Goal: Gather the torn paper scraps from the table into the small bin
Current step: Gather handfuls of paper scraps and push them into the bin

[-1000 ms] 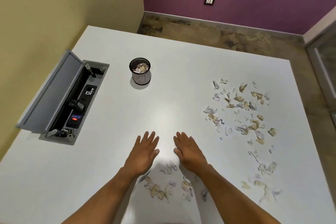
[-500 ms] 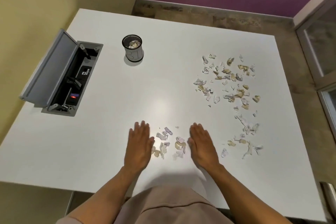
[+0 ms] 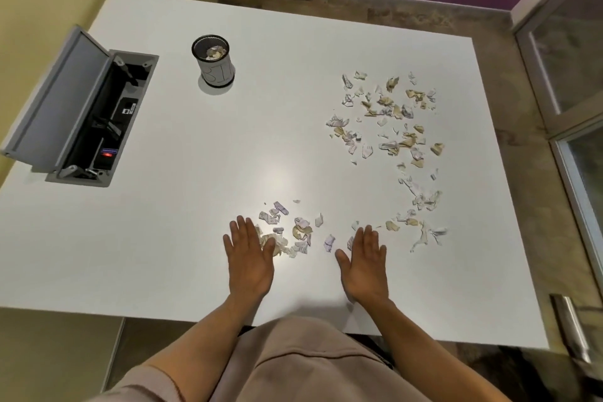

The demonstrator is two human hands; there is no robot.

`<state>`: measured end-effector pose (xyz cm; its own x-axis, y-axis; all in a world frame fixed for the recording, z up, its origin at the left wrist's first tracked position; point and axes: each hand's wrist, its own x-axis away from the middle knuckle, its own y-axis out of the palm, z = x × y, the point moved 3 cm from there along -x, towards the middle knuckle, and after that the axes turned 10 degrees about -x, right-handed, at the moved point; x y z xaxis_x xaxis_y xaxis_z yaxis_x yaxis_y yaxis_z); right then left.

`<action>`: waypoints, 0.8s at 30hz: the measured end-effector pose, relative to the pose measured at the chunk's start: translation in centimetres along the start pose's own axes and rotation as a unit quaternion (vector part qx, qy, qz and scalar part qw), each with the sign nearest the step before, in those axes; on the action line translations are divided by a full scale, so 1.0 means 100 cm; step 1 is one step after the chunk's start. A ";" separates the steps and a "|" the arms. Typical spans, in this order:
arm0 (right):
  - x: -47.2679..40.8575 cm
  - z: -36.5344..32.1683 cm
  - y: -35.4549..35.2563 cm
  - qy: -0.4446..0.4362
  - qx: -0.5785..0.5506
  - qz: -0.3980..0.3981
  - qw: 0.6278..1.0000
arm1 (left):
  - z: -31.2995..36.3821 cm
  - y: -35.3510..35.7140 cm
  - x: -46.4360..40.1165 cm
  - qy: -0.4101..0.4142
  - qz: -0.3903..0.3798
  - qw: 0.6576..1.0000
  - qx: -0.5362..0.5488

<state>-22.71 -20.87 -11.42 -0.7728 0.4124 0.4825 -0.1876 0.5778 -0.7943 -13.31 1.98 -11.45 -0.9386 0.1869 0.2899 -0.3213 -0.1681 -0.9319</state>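
A small heap of torn paper scraps (image 3: 287, 232) lies near the front of the white table (image 3: 163, 238), between my two hands. My left hand (image 3: 249, 258) lies flat with straight fingers, its right side touching that heap. My right hand (image 3: 363, 259) is flat too, just right of a few loose scraps (image 3: 329, 242). Many more scraps (image 3: 388, 121) are scattered over the right half of the table, trailing down to a cluster (image 3: 421, 225) right of my right hand. The small black mesh bin (image 3: 213, 62) stands far back left with several scraps inside.
An open grey cable box (image 3: 88, 117) with its lid raised is sunk into the table's left side. A glass door with a metal handle (image 3: 569, 326) is at the right. Yellow wall left, purple wall behind.
My hands have spread apart, the right one sliding right away from the heap. The camera has pulled back, showing more of the table's front edge and my lap.
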 end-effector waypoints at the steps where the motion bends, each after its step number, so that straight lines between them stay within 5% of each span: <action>1: -0.001 -0.003 0.000 -0.007 0.000 -0.002 1.000 | 0.009 0.002 0.000 0.004 -0.002 1.000 0.001; 9: 0.001 0.000 -0.016 -0.074 -0.059 0.005 0.995 | 0.057 0.014 -0.004 0.092 -0.017 0.993 0.076; 18: -0.006 0.040 -0.044 0.030 -0.050 0.070 0.996 | 0.027 -0.008 -0.044 -0.062 0.042 0.997 0.031; 24: -0.016 0.046 -0.042 -0.030 -0.002 0.028 0.999 | 0.056 0.002 -0.054 0.046 0.015 0.999 0.010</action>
<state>-23.49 -27.19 -10.49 -0.8170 0.4010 0.4144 -0.1411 0.5577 -0.8180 -9.00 -4.46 -12.03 -0.9328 0.2687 0.2403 -0.2968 -0.1939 -0.9350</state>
